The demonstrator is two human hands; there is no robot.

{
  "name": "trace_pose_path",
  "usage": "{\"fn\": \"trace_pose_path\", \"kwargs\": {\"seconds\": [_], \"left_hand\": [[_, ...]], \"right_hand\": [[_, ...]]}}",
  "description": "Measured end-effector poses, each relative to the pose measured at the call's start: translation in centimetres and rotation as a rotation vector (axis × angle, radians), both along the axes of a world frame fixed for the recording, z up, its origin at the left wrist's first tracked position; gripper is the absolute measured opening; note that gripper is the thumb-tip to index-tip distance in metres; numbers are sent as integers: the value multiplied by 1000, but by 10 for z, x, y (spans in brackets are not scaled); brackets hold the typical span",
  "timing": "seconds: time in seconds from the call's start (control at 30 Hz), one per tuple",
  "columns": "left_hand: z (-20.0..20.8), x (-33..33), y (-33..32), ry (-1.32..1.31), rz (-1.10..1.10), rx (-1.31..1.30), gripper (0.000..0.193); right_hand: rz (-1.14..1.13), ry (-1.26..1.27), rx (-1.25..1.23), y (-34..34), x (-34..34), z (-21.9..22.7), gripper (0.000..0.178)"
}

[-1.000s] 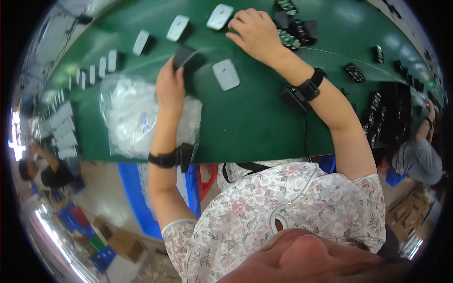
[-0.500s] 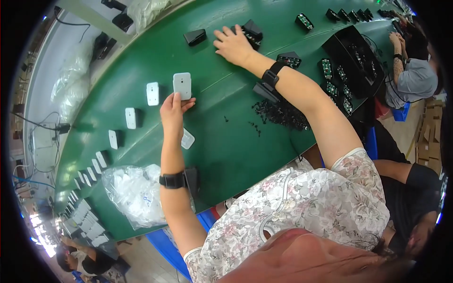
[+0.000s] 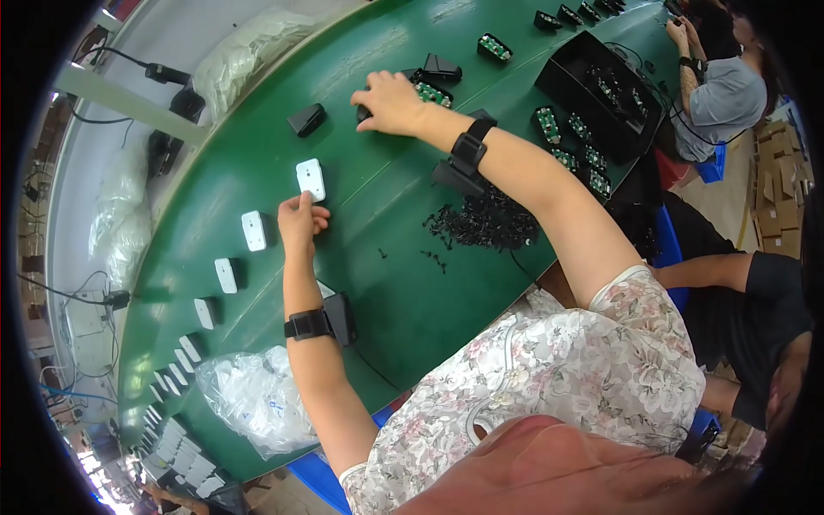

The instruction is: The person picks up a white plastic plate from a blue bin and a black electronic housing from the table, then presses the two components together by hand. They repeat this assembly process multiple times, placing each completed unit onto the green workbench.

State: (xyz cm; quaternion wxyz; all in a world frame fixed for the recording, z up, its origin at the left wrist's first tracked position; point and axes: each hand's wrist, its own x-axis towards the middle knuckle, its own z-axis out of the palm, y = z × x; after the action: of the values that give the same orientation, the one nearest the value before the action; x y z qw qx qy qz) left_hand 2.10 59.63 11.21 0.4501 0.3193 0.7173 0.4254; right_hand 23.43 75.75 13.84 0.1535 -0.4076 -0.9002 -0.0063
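grip unclear: i cannot tell whether my left hand (image 3: 299, 225) or right hand (image 3: 395, 103) is closed firmly, both over the green table (image 3: 403, 300); letting my right forearm (image 3: 524, 163) sag could scatter the black heap (image 3: 491, 221) beside it, and a careless left push could topple the white-faced case (image 3: 311, 178) at those fingertips; left fingers bend, right ones curl palm-down over a dark housing (image 3: 363, 112)

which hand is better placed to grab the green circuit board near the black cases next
Right, probably: the right hand is right beside that green circuit board, while the left hand is farther off, its fingers at a white-faced block.
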Motion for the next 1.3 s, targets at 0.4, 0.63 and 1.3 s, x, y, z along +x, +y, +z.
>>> {"fn": "trace_pose_path", "kwargs": {"seconds": [0.4, 0.63, 1.3], "left_hand": [[80, 15, -203, 645, 274, 509, 33], [18, -51, -456, 1145, 1249, 284, 25], [-229, -30, -543, 919, 1008, -559, 32]], "right_hand": [[106, -190, 7, -29, -31, -21, 54], [84, -283, 50, -32, -38, -24, 58], [300, -812, 507, 75, -13, -51, 49]]}}
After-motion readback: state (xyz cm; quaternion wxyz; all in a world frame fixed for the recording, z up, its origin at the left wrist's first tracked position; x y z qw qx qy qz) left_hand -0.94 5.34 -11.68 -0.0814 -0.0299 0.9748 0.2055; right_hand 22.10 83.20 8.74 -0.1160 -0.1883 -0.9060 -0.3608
